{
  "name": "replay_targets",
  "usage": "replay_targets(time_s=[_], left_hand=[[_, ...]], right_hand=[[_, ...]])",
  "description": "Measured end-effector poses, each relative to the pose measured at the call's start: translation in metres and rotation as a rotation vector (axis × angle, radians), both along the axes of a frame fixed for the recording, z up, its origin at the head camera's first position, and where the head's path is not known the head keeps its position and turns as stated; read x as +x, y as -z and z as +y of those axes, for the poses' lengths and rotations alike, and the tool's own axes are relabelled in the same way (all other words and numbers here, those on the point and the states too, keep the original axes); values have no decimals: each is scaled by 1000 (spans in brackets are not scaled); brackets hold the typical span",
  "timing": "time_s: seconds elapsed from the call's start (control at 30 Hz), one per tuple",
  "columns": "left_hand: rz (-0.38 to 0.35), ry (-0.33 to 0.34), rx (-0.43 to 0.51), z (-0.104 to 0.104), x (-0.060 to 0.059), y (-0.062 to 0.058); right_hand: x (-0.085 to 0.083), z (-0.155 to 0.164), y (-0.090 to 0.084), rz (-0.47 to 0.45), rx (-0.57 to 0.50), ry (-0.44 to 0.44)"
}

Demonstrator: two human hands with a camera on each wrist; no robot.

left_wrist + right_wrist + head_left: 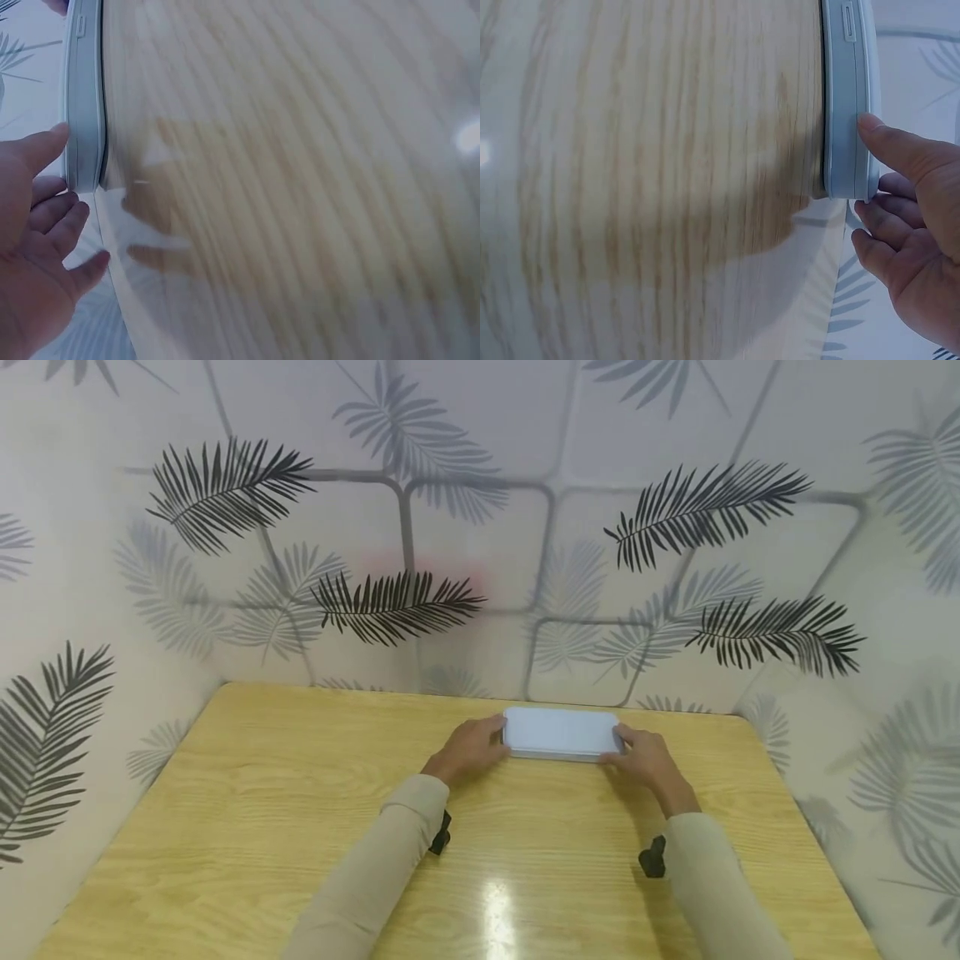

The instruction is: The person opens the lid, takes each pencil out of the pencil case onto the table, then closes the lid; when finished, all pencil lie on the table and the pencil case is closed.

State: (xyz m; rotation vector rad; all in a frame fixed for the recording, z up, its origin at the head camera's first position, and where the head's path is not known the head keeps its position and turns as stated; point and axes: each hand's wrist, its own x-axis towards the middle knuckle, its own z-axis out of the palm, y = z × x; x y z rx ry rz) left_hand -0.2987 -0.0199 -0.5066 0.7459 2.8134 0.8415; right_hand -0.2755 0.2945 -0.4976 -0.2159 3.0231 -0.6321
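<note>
A pale blue-white, flat rectangular case point(561, 732) lies lengthwise near the back edge of the table. Its side wall with a seam and a small slot shows in the right wrist view. At its left end is my left hand point(471, 747), thumb on the near side and fingers about the end. My right hand point(643, 757) holds the opposite end the same way. Close up, the left thumb point(51, 144) touches the case's wall, with the lower fingers apart from it. The right thumb point(881, 135) presses the wall too. What the case contains is hidden.
The yellow wood-grain table point(247, 810) stretches toward me, with a glare spot near its front. Behind it and along both sides hangs a pale covering point(480, 527) printed with dark feathery leaves. Small black devices point(653, 857) are at both wrists.
</note>
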Motion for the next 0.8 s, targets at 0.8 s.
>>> replay_targets(time_s=[0.8], left_hand=[[29, -50, -100, -83, 26, -6]], right_hand=[[24, -64, 0, 12, -47, -179]])
